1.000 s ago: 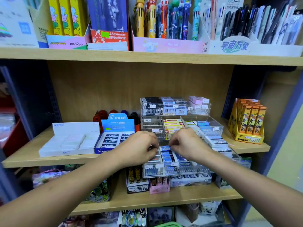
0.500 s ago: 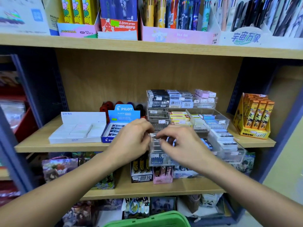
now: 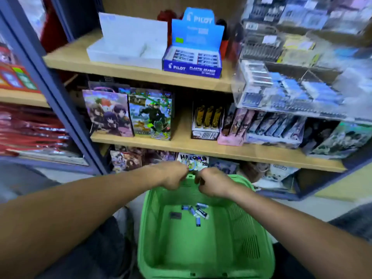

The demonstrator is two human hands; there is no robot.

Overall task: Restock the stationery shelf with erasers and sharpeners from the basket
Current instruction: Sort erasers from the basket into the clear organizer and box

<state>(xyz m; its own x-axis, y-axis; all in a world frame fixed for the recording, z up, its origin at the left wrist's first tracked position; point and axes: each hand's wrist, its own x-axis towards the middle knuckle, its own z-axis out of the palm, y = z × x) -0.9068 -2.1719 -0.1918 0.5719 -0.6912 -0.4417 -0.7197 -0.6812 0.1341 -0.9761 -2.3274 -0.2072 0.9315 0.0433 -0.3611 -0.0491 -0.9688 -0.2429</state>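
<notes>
- Two hands are in view over the far rim of a green basket (image 3: pixel 251 246), close together, knuckles toward the camera.
- Left hand (image 3: pixel 173 177): fingers curled under; whether it holds anything cannot be told.
- Right hand (image 3: pixel 214 183): fingers likewise curled and turned away; contents cannot be told.
- Several small items (image 3: pixel 194 212), blue, white and black, lie loose in a cluster on the basket floor toward its far end, below the hands. One dark piece sits slightly left of the rest. Whether each is an eraser or a sharpener is too small to tell.
- Basket stands low in front of the shelf (image 3: pixel 141 74), between the person's forearms.
- On the upper wooden shelf: a white box (image 3: pixel 128 47) at left, touching a blue Pilot box (image 3: pixel 193 57) of erasers at its right.
- Right of the Pilot box, a clear tiered rack (image 3: pixel 281 83) holds rows of small packs; it is blurred and overhangs the shelf edge.
- Lower shelf carries illustrated card packs (image 3: pixel 128 113) and small display boxes.
</notes>
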